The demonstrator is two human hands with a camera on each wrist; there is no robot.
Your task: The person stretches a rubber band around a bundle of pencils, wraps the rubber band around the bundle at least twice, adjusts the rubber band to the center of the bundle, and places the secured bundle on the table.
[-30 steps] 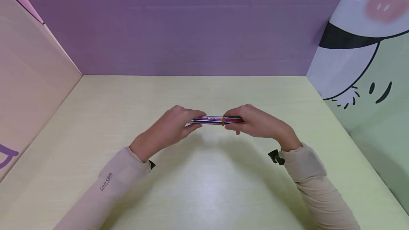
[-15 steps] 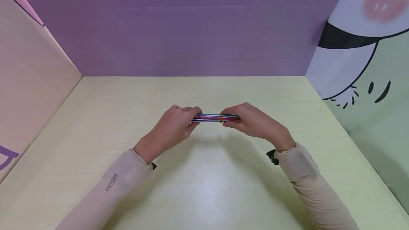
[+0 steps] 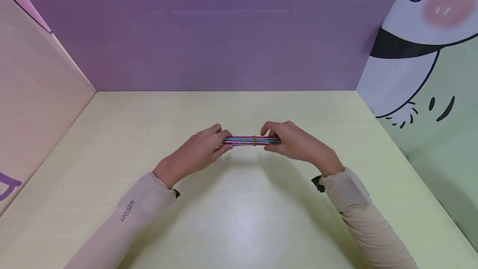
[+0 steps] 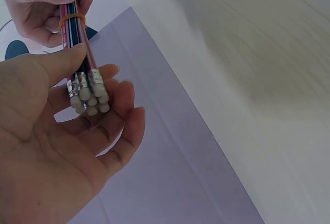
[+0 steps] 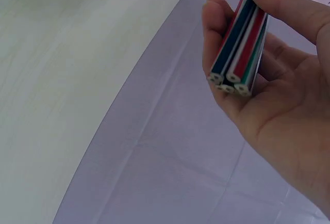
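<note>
A bundle of striped pencils (image 3: 242, 140) is held level above the table between both hands. A yellowish rubber band (image 3: 254, 140) circles it, nearer the right hand. My left hand (image 3: 201, 148) pinches the eraser end between thumb and fingers; in the left wrist view several white erasers (image 4: 92, 100) in silver ferrules poke out past the thumb. The other end is gripped by my right hand (image 3: 295, 142). Flat, unsharpened pencil ends (image 5: 229, 82) show in the right wrist view, with red, blue and green stripes.
Below the hands lies a pale wood-look table (image 3: 239, 219). A purple wall (image 3: 224, 32) closes the back, a pink-beige panel (image 3: 37, 86) the left, and a green panel with a cartoon animal (image 3: 440, 74) the right.
The pencil bundle has turned about its length, so a blue-green stripe now faces up. The band sits slightly further left in view. Both hands keep hold, with the right index finger now more bent.
</note>
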